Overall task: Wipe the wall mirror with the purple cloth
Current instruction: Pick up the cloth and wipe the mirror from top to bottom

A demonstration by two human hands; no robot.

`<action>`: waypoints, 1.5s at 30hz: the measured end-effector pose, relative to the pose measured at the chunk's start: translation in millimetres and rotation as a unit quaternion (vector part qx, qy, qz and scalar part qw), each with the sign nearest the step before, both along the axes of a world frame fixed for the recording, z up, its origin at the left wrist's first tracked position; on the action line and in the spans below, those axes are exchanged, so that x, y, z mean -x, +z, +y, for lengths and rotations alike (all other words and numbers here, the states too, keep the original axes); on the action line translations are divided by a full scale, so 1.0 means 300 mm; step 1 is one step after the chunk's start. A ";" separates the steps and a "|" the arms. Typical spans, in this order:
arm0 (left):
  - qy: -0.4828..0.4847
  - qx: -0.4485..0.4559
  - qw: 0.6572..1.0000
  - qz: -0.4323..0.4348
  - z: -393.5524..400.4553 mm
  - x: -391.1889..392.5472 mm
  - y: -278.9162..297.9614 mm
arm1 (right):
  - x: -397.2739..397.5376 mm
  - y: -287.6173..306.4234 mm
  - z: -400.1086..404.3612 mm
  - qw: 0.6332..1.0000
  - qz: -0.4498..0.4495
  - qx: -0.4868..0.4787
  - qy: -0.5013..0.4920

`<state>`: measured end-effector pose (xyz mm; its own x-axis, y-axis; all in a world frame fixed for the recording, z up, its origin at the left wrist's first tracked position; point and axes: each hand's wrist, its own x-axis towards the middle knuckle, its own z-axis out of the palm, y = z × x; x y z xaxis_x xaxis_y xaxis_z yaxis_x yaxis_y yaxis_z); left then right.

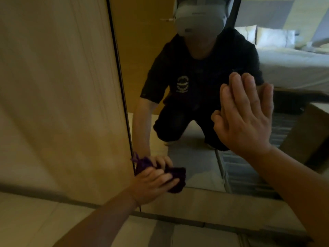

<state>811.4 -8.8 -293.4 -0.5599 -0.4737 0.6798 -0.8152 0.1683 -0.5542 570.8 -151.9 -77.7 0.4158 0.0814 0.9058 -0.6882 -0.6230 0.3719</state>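
The wall mirror (pixel 194 157) fills the middle and right of the view, its dark left edge running down to the floor. My left hand (pixel 153 184) presses a bunched purple cloth (pixel 176 177) against the glass at the mirror's lower left corner. My right hand (pixel 245 114) lies flat on the glass higher up on the right, fingers together and pointing up, holding nothing. The mirror reflects a kneeling person in dark clothes.
A pale wood-grain wall panel (pixel 58 97) stands left of the mirror. A light tiled floor (pixel 89 223) lies below. The reflection shows a white bed (pixel 292 65) and a brown cardboard box (pixel 306 138) behind me.
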 end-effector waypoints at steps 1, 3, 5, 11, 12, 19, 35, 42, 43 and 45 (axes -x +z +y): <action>0.008 -0.029 1.000 0.003 0.012 0.002 -0.064 | 0.000 -0.001 -0.001 1.000 0.000 0.001 0.003; 0.016 -0.073 0.997 0.027 0.039 0.012 -0.134 | -0.001 0.000 -0.004 1.000 0.003 0.004 0.003; 0.015 -0.092 0.995 0.045 0.050 0.023 -0.139 | -0.001 0.002 -0.001 1.000 0.004 -0.003 -0.001; -0.002 0.027 0.989 0.149 0.006 0.091 0.255 | 0.020 0.018 0.025 0.998 0.032 -0.048 0.004; -0.012 0.069 0.984 0.163 -0.014 0.104 0.371 | 0.030 0.027 0.032 0.997 0.044 -0.066 0.018; -0.037 0.236 0.963 0.124 -0.171 0.236 0.911 | 0.270 0.053 0.033 0.989 0.000 -0.140 0.053; -0.025 0.034 0.999 0.020 -0.158 0.300 0.098 | 0.296 -0.072 -0.140 0.998 -0.029 -0.056 0.013; -0.007 -0.129 0.992 -0.010 -0.074 0.274 -0.095 | 0.286 -0.063 -0.139 0.998 -0.040 -0.045 -0.013; -0.007 -0.126 0.992 0.026 -0.071 0.294 -0.067 | 0.283 -0.060 -0.134 0.998 -0.038 -0.050 -0.013; -0.022 -0.080 0.991 0.107 -0.090 0.345 0.068 | 0.284 -0.048 -0.124 0.997 -0.035 -0.063 -0.020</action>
